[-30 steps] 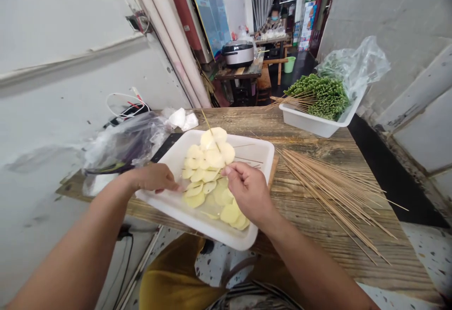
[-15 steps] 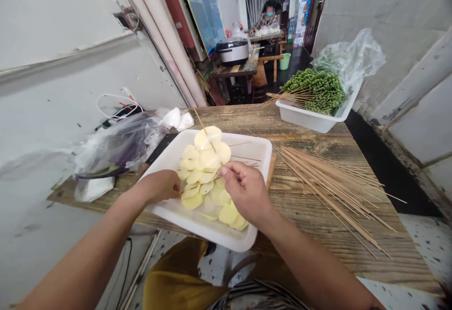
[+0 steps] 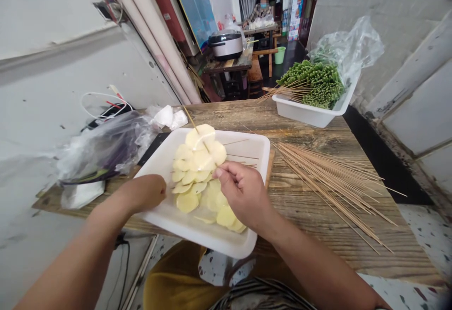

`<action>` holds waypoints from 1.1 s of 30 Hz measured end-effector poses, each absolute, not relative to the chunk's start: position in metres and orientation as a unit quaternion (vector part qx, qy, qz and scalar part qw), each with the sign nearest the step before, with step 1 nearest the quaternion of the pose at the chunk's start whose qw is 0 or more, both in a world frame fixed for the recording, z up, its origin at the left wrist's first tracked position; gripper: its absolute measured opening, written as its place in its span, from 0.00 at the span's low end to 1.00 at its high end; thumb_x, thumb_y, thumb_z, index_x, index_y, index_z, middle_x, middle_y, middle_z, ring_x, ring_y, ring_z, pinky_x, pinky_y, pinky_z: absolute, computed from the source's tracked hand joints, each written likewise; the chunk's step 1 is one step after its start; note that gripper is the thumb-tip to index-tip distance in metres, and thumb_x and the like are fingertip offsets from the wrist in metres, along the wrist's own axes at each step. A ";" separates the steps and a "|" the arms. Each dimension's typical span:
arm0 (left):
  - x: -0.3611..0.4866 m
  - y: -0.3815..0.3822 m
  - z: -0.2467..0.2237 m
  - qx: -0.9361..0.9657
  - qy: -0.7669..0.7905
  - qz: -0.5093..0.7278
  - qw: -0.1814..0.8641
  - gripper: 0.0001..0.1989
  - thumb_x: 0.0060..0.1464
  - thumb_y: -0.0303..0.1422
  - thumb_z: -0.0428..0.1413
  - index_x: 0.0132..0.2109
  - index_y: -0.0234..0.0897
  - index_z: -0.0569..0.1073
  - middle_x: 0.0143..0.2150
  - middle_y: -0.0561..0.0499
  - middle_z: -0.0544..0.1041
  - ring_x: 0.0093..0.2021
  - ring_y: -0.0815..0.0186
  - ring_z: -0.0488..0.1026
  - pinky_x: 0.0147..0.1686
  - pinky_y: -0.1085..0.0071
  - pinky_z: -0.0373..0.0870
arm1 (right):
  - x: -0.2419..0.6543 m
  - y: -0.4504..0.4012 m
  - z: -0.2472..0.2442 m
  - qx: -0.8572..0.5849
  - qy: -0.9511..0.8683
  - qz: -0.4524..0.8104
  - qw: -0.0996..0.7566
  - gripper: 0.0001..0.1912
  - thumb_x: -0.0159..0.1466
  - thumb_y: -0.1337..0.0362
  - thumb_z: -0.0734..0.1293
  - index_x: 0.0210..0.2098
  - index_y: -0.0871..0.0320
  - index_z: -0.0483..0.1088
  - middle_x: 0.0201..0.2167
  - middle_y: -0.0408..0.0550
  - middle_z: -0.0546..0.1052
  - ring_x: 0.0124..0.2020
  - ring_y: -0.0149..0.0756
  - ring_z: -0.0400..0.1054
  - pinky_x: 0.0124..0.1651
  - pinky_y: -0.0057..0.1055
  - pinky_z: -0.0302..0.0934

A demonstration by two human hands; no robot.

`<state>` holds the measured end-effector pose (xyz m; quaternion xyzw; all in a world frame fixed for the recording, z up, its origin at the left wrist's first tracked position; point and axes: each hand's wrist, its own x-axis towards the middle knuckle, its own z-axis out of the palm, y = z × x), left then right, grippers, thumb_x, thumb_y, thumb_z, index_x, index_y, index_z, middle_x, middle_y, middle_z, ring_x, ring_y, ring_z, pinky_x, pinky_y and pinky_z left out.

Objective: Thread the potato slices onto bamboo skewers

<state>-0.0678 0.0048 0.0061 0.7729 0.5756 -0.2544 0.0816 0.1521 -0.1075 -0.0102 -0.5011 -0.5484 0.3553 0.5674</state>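
A white plastic tray in front of me holds pale yellow potato slices, with thin skewers lying along its right side. My right hand pinches the lower end of a bamboo skewer over the tray. That skewer slants up and away to the left through several round slices. At the tray's left edge is my left hand, its fingers curled closed and turned from view; anything in them is hidden.
Loose bamboo skewers lie fanned on the wooden table to the right. Behind them stands a white basin of skewered green vegetables and a clear bag. Plastic bags lie at left. Beyond, a person sits near a cooker.
My left hand has moved left, away from the slices to the tray's edge. My right hand stays pinched on the skewer. The view has shifted slightly.
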 end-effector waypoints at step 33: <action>-0.039 -0.009 -0.012 0.301 0.439 0.630 0.565 0.12 0.37 0.28 0.63 0.31 0.33 0.68 0.23 0.55 0.71 0.24 0.74 0.70 0.25 0.80 0.67 | 0.153 -0.104 -0.023 -0.483 -0.650 0.397 0.432 0.12 0.62 0.63 0.58 0.28 0.61 0.70 0.14 0.36 0.56 0.16 0.24 0.47 0.19 0.22 0.42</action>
